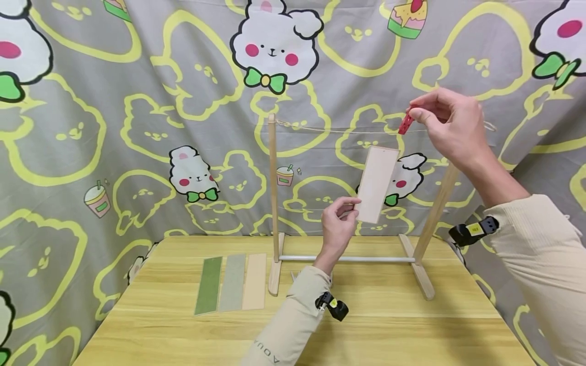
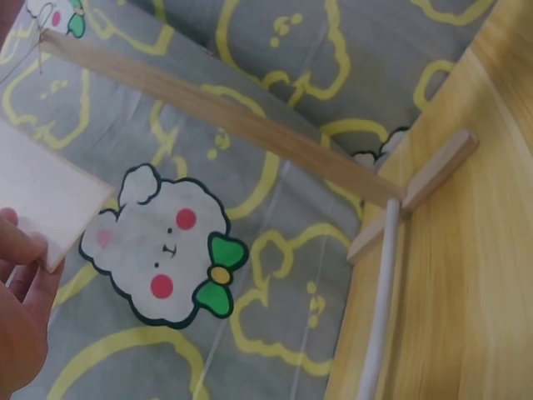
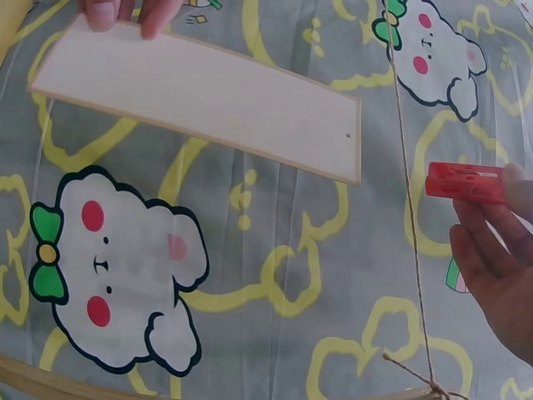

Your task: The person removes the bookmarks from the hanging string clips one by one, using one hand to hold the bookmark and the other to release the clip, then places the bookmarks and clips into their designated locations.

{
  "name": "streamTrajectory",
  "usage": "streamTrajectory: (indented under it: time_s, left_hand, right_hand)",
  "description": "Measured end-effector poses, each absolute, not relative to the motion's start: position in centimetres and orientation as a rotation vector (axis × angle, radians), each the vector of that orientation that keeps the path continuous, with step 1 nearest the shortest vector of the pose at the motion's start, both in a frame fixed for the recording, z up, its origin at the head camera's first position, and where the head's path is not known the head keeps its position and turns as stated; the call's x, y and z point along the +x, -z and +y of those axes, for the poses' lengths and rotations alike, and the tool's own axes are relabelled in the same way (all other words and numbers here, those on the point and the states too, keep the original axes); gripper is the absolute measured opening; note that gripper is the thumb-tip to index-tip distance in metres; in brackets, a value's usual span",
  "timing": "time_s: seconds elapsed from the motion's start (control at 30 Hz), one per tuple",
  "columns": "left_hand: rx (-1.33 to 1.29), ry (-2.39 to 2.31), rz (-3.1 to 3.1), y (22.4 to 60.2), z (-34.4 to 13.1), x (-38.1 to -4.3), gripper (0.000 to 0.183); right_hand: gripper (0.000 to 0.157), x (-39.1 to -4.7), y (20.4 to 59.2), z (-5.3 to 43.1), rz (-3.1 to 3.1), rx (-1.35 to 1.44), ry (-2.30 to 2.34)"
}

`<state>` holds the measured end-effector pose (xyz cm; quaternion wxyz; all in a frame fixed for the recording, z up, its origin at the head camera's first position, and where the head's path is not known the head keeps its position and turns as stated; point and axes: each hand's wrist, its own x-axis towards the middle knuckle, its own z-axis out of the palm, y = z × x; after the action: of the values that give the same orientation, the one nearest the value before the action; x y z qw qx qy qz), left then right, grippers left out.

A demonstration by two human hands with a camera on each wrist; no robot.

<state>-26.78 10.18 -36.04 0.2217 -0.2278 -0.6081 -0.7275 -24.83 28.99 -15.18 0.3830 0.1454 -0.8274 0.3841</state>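
Note:
My left hand (image 1: 340, 226) pinches a pale cream, narrow rectangular card (image 1: 377, 184) by its lower left edge. The card is held up slightly tilted, its top just below the string (image 1: 339, 131). Near one end of the card (image 3: 200, 93), a small hole shows in the right wrist view. Up at the string, my right hand (image 1: 453, 124) pinches a red clothespin (image 1: 405, 123) between thumb and fingers. In the right wrist view the clothespin (image 3: 466, 182) lies close to the string (image 3: 401, 125), on the side away from the card.
A wooden frame with a left post (image 1: 274, 188), a right post (image 1: 437, 213) and a white crossbar (image 1: 348, 259) stands on the table (image 1: 160, 325). Left of it lie green (image 1: 208, 285), grey (image 1: 232, 282) and beige (image 1: 254, 281) cards. A patterned curtain (image 1: 137, 178) hangs behind.

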Motion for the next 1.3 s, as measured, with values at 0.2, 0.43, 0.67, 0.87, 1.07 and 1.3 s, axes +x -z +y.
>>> streamTrajectory:
  time_s: [0.2, 0.43, 0.67, 0.87, 1.07, 1.3]
  left_hand:
    - [-0.645, 1.979, -1.697, 37.4, 9.7, -27.8, 0.028]
    - [-0.648, 1.986, -1.711, 37.5, 8.7, -27.4, 0.029]
    - [-0.662, 1.984, -1.725, 37.8, 7.4, -27.1, 0.028]
    - [-0.655, 1.955, -1.704, 37.9, 6.4, -26.7, 0.027]
    - [-0.674, 1.97, -1.684, 37.7, 5.8, -26.0, 0.026]
    - [-0.681, 1.995, -1.669, 37.2, 4.9, -24.9, 0.025]
  right_hand:
    - [0.027, -24.7, 15.7, 29.1, -2.148, 0.384, -1.01]
    - [0.035, -24.2, 16.5, 29.2, -2.142, 0.394, -1.066]
    - [0.036, -23.7, 17.2, 29.0, -2.08, 0.432, -1.141]
    - [0.034, -23.2, 18.1, 28.9, -2.027, 0.439, -1.214]
    - [0.034, -22.4, 19.2, 28.9, -1.991, 0.429, -1.253]
    - [0.035, -21.4, 20.0, 28.6, -1.901, 0.435, -1.282]
